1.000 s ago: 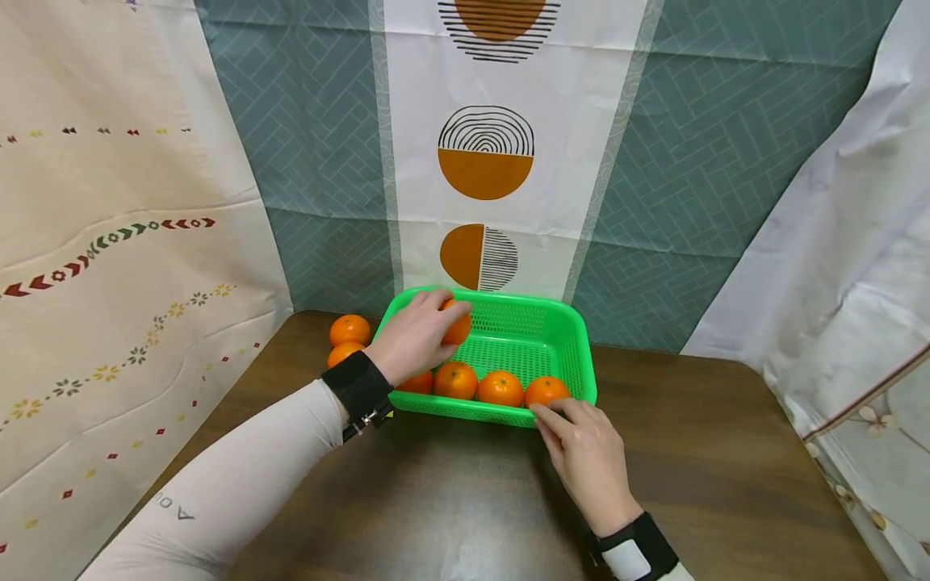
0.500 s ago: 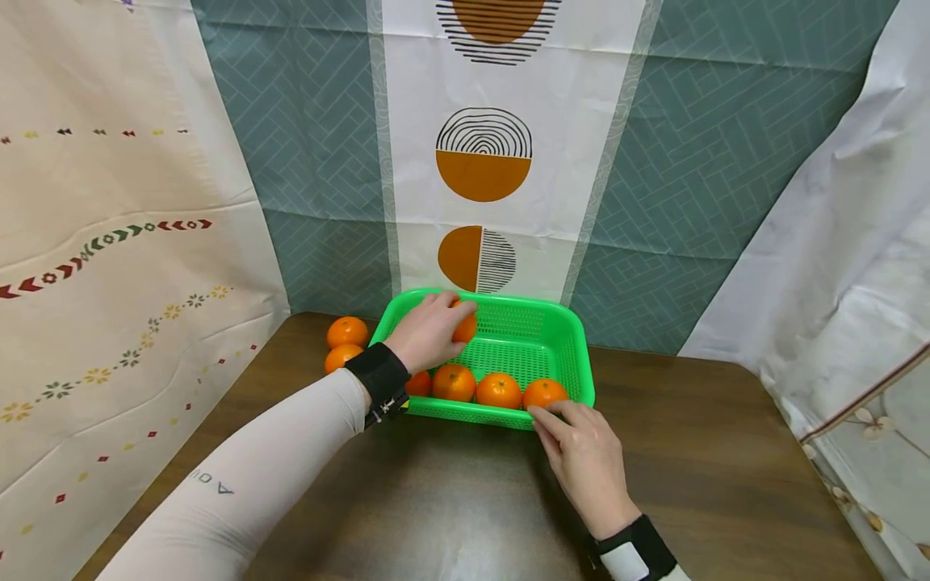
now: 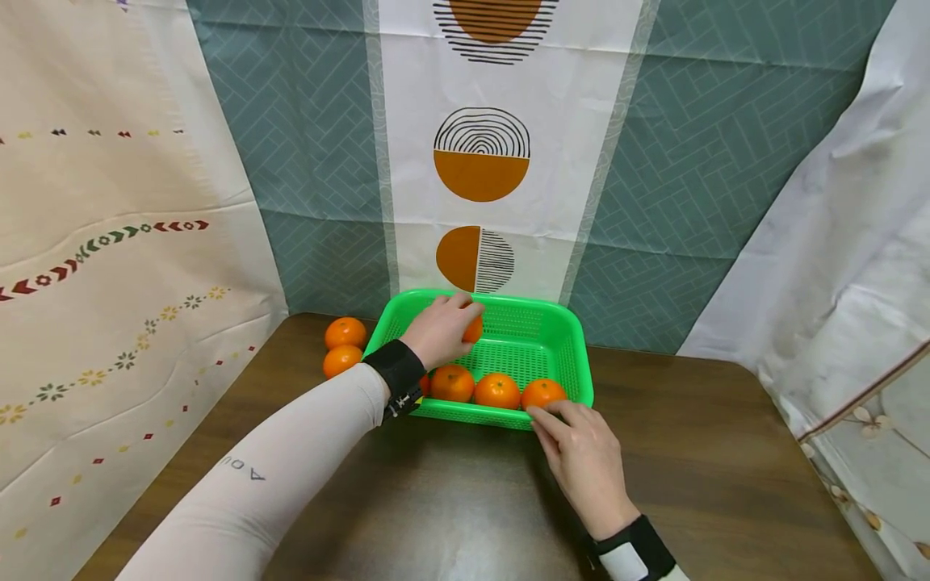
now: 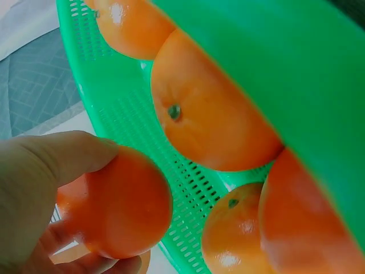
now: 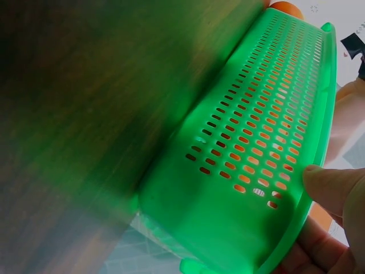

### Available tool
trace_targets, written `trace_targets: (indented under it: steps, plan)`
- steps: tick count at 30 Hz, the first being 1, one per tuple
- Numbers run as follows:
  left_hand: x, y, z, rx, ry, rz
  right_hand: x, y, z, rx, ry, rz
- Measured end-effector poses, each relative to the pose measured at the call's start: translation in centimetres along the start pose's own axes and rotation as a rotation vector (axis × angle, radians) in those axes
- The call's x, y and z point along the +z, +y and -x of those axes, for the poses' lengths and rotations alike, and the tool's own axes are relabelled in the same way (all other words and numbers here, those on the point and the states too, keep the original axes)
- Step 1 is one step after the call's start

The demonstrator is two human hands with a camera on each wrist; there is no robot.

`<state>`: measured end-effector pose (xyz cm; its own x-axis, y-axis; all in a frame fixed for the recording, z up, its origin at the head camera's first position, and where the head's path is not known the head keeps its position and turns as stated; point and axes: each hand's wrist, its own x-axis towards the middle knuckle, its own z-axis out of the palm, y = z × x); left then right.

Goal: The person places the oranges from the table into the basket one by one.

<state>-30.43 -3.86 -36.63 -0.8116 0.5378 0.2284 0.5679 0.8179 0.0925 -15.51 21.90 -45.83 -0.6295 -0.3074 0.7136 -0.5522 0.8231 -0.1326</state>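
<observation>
My left hand (image 3: 441,332) grips a mandarin orange (image 3: 474,329) over the left part of the green plastic basket (image 3: 584,355). In the left wrist view, thumb and fingers curl round this held mandarin orange (image 4: 128,205), above the basket's perforated floor. Along the near wall inside, several more mandarin oranges (image 3: 497,390) lie in a row, the leftmost partly hidden by my left wrist. At the basket's near right, my right hand (image 3: 584,460) pinches the rim. The right wrist view has the thumb (image 5: 328,185) on the outer side of the basket wall, other fingers on the inner side.
Two mandarin oranges (image 3: 345,332) show on the wooden table (image 3: 465,500) left of the basket, close to its wall. Behind the table hangs a patterned teal and white cloth (image 3: 320,161). Pale cloths hang at the left and right sides.
My left hand has moved a little to the right over the basket, carrying the mandarin orange. My right hand keeps its hold on the rim.
</observation>
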Motion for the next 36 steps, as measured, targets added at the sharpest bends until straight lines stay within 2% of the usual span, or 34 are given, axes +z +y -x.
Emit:
trace_targets:
  steps: [7,14,23,29,36]
  plan:
    - [0.9,0.6,-0.8,-0.016,-0.094,0.004,-0.1,0.0,0.3,0.005,-0.001,0.011]
    - [0.8,1.0,-0.6,-0.016,-0.171,0.004,-0.1,0.0,0.2,0.013,-0.016,0.009]
    - [0.6,1.2,-0.2,-0.038,-0.208,-0.010,0.0,0.0,0.1,0.015,-0.019,0.004]
    - [1.4,0.7,-0.6,-0.056,-0.236,-0.022,0.0,-0.1,0.1,0.013,-0.018,0.009]
    - [2.4,0.4,-0.3,-0.041,-0.239,-0.076,0.0,-0.1,0.1,0.012,-0.021,0.007]
